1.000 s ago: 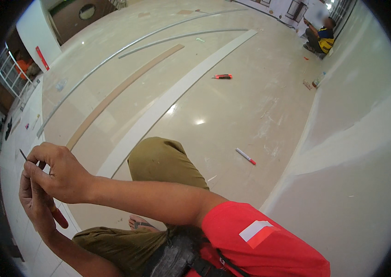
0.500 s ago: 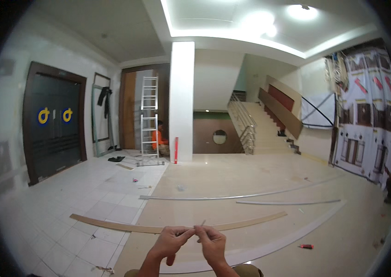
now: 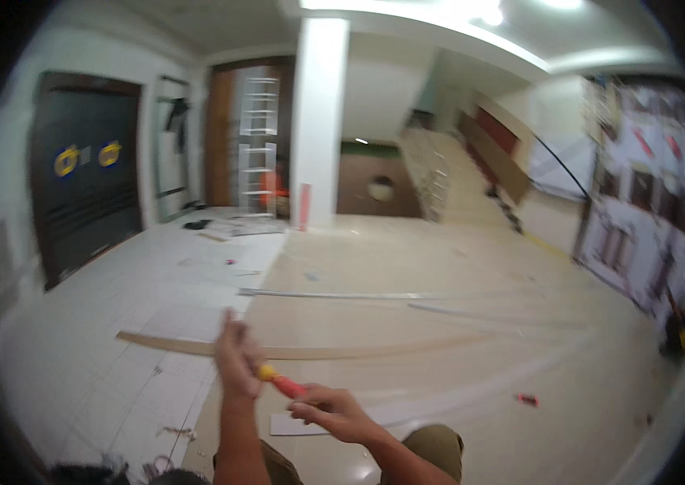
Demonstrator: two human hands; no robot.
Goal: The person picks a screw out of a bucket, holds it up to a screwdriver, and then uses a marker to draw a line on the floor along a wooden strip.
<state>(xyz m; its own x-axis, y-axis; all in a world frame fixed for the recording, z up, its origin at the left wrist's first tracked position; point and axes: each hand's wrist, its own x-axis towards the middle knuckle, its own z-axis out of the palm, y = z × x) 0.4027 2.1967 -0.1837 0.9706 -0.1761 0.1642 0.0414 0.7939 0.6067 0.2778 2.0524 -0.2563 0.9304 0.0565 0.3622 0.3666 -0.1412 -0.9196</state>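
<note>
A: Head view: item and holders?

B: Red-and-yellow tool (image 3: 286, 386), one, lying between the two hands. Right hand (image 3: 336, 412): thumb and fingers pinching the red end. Left hand (image 3: 237, 360): fingers upward, at the yellow end; blurred, cannot tell whether it grips.

A: Handling notes?

B: By judgement: steady the yellow end first, keep both wrists in line, work the handle along its own axis. Fingertips best clear of any hidden tip.

A: Differences from half a second ago?

B: Hands farther apart; red handle, earlier below the left hand, now slants toward the right. View lower: less ceiling (image 3: 229, 28).
</note>
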